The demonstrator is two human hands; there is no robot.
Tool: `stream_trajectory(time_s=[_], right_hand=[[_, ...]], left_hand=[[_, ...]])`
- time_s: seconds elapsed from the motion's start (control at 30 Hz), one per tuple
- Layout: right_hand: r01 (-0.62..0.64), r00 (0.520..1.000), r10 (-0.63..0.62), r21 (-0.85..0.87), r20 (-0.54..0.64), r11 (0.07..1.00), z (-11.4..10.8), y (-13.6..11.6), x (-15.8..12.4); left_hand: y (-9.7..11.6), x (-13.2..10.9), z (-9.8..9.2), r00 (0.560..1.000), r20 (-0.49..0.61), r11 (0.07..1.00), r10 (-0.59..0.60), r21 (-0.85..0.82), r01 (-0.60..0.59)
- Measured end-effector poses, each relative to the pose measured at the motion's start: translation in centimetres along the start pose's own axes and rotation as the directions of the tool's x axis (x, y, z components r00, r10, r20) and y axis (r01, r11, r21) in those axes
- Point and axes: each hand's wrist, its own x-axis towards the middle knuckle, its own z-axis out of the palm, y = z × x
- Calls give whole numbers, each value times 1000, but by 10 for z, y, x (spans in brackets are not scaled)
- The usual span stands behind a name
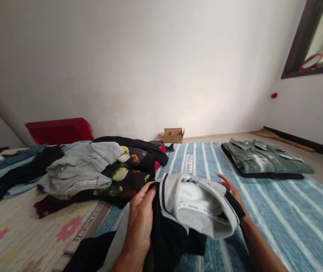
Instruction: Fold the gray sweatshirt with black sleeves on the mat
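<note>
A grey and black garment (172, 192), perhaps a jacket or sweatshirt, is bunched up in front of me, its grey fabric edged with a black stripe. The pale lining with a printed tape shows inside its rounded opening. My left hand (141, 215) is closed on the black part at the garment's left side. At the far right side, my right hand (232, 189) touches the garment with its visible fingers stretched out. A black strip of cloth crosses that hand near the wrist, and its thumb is hidden.
Left of the garment lies a heap of clothes with a grey top (79, 166) and a black printed piece (133, 177). Folded green clothing (266, 158) rests at the right on the blue striped bedsheet (280, 204). Beyond are a cardboard box (173, 135) and a red object (61, 130).
</note>
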Motion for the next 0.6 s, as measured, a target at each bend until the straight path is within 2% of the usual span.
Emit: stream_trajectory(time_s=[0.1,0.2,0.33,0.53,0.6], right_hand=[[88,994,-93,76,63,993,-1,-11,-4],[40,989,-59,142,134,989,-4,-18,-8],[7,998,-15,132,57,991,-11,-23,-10],[104,995,-105,38,-1,994,-21,-50,-13],[123,992,-123,29,14,992,-24,-60,-14]], left_hand=[[3,7,-1,1000,-4,999,-22,-32,22],[9,14,-3,1000,4,999,-15,-42,15],[19,23,-5,998,13,998,61,28,-62],[38,27,3,964,78,953,256,149,-265],[43,30,7,946,93,930,311,178,-323]])
